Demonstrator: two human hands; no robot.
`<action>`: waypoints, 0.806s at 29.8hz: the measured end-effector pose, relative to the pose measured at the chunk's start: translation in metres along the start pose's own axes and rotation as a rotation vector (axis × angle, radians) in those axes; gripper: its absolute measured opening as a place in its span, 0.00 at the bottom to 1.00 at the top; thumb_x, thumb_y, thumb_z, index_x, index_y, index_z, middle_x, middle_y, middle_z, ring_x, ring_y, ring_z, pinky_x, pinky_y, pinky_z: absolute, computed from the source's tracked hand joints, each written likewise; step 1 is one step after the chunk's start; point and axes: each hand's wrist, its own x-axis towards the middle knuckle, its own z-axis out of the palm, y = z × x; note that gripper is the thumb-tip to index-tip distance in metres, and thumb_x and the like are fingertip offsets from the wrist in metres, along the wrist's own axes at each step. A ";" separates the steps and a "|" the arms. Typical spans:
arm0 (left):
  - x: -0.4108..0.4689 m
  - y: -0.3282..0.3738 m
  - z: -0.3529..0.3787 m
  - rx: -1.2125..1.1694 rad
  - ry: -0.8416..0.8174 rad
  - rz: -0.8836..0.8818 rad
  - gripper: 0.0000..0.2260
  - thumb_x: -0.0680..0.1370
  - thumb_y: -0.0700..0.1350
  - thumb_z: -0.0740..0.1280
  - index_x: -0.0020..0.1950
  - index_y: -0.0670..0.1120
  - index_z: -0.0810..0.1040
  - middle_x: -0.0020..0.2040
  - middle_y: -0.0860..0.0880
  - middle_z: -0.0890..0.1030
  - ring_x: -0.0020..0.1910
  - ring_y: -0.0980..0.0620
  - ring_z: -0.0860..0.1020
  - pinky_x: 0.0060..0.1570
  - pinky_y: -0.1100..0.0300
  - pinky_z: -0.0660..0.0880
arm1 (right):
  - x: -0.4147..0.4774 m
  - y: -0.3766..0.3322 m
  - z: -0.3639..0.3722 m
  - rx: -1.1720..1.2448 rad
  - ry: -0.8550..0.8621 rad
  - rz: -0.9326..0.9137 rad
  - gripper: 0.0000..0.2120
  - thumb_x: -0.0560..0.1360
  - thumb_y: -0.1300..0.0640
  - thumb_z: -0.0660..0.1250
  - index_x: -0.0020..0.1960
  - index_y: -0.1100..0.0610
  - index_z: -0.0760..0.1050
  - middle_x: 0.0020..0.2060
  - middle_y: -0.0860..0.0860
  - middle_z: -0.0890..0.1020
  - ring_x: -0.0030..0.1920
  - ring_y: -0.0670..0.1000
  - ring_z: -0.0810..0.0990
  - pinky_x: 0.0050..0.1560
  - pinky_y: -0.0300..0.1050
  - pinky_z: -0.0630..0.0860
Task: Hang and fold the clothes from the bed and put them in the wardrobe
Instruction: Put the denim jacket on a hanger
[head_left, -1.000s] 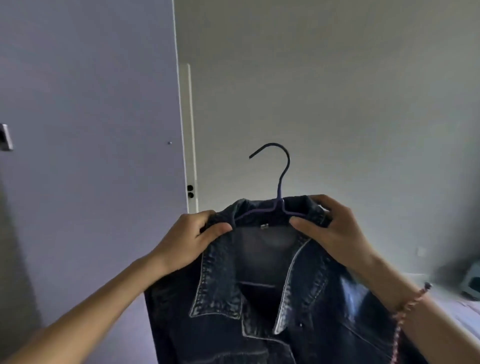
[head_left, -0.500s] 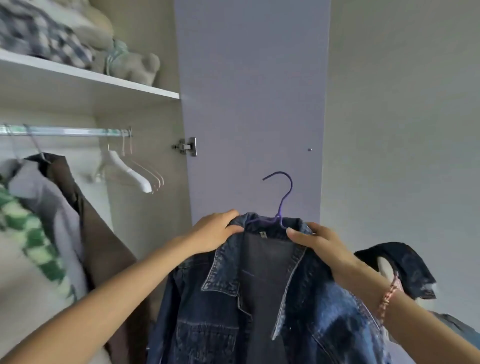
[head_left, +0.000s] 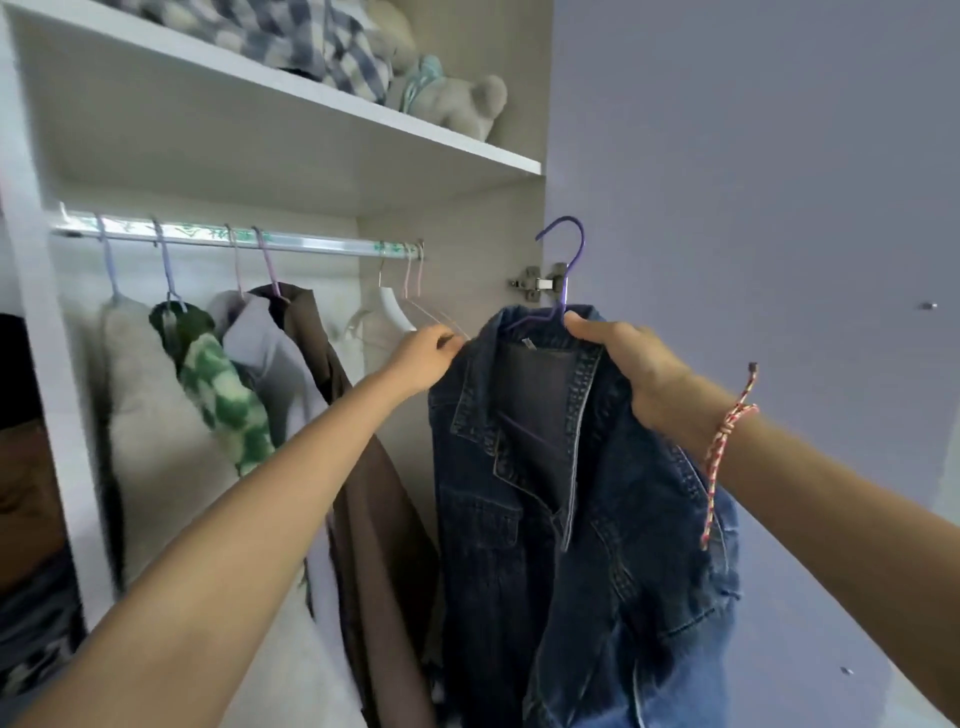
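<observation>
Head view: brown coat (head_left: 376, 525), bare hangers (head_left: 397, 312) hang beside the denim jacket (head_left: 519, 545).

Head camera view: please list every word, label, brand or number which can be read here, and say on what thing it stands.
No text is readable in this view.
Too small and blurred: the small grey neck label inside the dark blue denim jacket.
Blurred, perhaps only a pattern: green marks on the shiny metal wardrobe rail.
No legible marking: the metal door hinge.

plush bear (head_left: 467, 106), checked blanket (head_left: 311, 41), braided bracelet (head_left: 727, 431)
</observation>
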 end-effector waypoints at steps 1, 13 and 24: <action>0.005 -0.015 0.003 0.013 -0.006 -0.059 0.12 0.82 0.45 0.56 0.54 0.39 0.76 0.46 0.44 0.76 0.47 0.45 0.74 0.41 0.59 0.64 | 0.003 0.002 0.003 0.032 0.007 0.001 0.31 0.69 0.40 0.70 0.66 0.55 0.72 0.67 0.50 0.71 0.68 0.54 0.68 0.71 0.53 0.61; 0.087 -0.110 -0.054 0.100 0.044 -0.435 0.17 0.82 0.45 0.52 0.68 0.37 0.66 0.67 0.38 0.70 0.65 0.40 0.69 0.61 0.56 0.66 | 0.122 0.028 0.173 0.200 -0.128 0.040 0.19 0.72 0.44 0.63 0.53 0.57 0.81 0.49 0.58 0.83 0.48 0.57 0.82 0.51 0.47 0.77; 0.107 -0.146 -0.092 -0.826 0.436 -0.470 0.08 0.82 0.42 0.56 0.49 0.46 0.74 0.49 0.49 0.74 0.47 0.53 0.72 0.52 0.52 0.71 | 0.213 -0.006 0.290 0.234 -0.147 -0.065 0.09 0.75 0.60 0.63 0.36 0.59 0.75 0.36 0.58 0.80 0.40 0.58 0.79 0.52 0.53 0.76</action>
